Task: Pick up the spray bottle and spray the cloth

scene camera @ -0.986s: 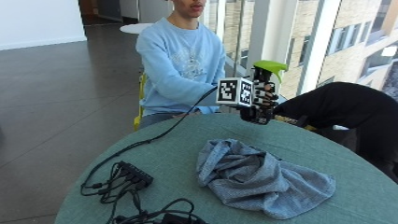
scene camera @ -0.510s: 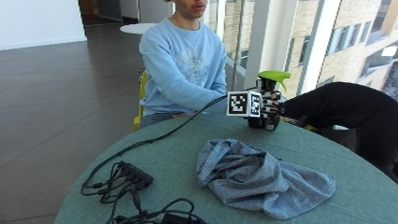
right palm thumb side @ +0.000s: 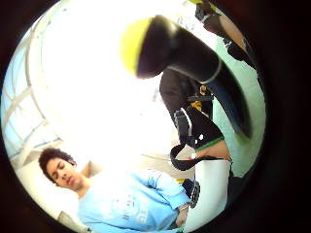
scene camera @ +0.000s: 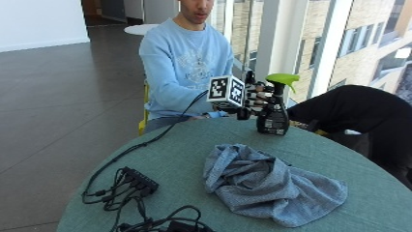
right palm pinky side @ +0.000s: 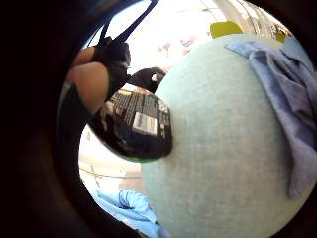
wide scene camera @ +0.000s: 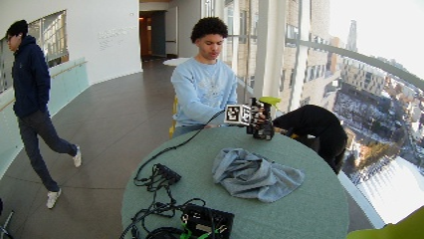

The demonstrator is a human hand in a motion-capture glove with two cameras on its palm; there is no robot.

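Note:
A black spray bottle [scene camera: 273, 116] with a green trigger head [scene camera: 282, 79] stands upright at the far edge of the round green table [scene camera: 167, 164]. Whether its base touches the tabletop I cannot tell. My gloved right hand [scene camera: 254, 99] grips the bottle around its neck, fingers curled round it. In the little finger side palm view the bottle's labelled body [right palm pinky side: 136, 121] hangs over the table rim. The thumb side palm view shows the spray head [right palm thumb side: 184, 53] close to the palm. A crumpled grey-blue cloth [scene camera: 270, 186] lies mid-table, nearer the camera than the bottle.
Black cables and a power strip [scene camera: 132, 181] lie on the table's near left. A black box [wide scene camera: 207, 219] sits at the near edge. A bulky black shape [scene camera: 360, 106] rises just behind the table's right side.
The hand has come down with the spray bottle from a raised position to the level of the tabletop at the far edge. The cloth has not moved.

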